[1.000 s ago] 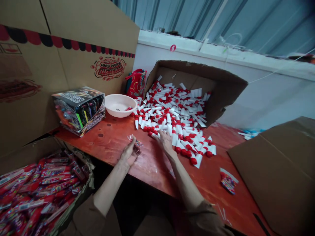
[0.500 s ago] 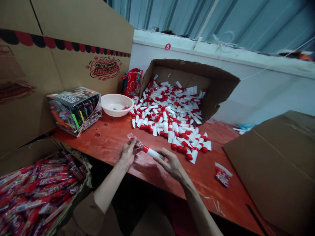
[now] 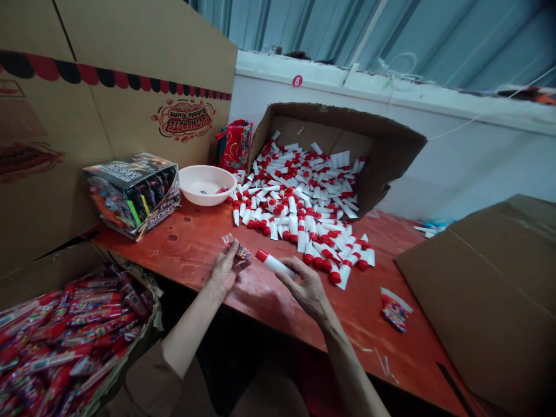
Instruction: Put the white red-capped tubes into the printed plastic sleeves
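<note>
My left hand (image 3: pixel 226 267) pinches a small printed plastic wrapper (image 3: pixel 242 252), its clear end sticking up past the thumb. In my right hand (image 3: pixel 306 286) is a white tube (image 3: pixel 275 263) with a red cap, held by its flat end between thumb and fingers. The cap points at the wrapper, with a small gap between the two. Both hands are above the front of the red table (image 3: pixel 195 243). Beyond them lies a heap of similar white tubes (image 3: pixel 299 197) with red caps, spilling out of a tipped cardboard box (image 3: pixel 384 147).
A pale bowl (image 3: pixel 207 198) and a display box (image 3: pixel 136 194) stand at the left. Below them, a carton of wrapped red tubes (image 3: pixel 82 324) sits beside the table. To the right are a bundle of wrappers (image 3: pixel 395 311) and a large cardboard box (image 3: pixel 490 278).
The tube's red cap was at the wrapper's end; now the two are apart. My right hand has shifted slightly right with the tube, while my left hand has stayed nearly in place.
</note>
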Available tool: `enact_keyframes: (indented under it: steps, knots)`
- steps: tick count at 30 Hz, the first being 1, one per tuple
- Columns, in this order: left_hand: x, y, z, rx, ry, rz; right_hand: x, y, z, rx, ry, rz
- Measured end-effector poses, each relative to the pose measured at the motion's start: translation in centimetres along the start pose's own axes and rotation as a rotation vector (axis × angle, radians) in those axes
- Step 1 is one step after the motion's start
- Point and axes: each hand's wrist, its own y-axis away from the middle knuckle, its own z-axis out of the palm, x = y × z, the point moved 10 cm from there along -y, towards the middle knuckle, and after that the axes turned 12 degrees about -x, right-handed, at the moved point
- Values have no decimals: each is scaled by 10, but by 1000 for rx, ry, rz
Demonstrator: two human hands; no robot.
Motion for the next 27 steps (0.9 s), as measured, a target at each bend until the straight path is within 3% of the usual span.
enact_keyframes:
  steps: [7,12,14,17,20,27]
  knots:
    - [-21,-1,2,40,154,-55,7,8,27,94,-16,17]
    - [-25,-3,-2,76,204,-77,17,15,27,94,-23,54]
    - [-24,-2,-1,58,182,-82,28,16,21,133,-118,109]
    - [-21,-1,2,33,90,-48,40,14,17,212,-460,144]
    - [-17,0,7,9,2,11,37,4,25,221,-785,113]
    - [-9,4,20,-48,-107,65,27,-14,41,173,-874,126]
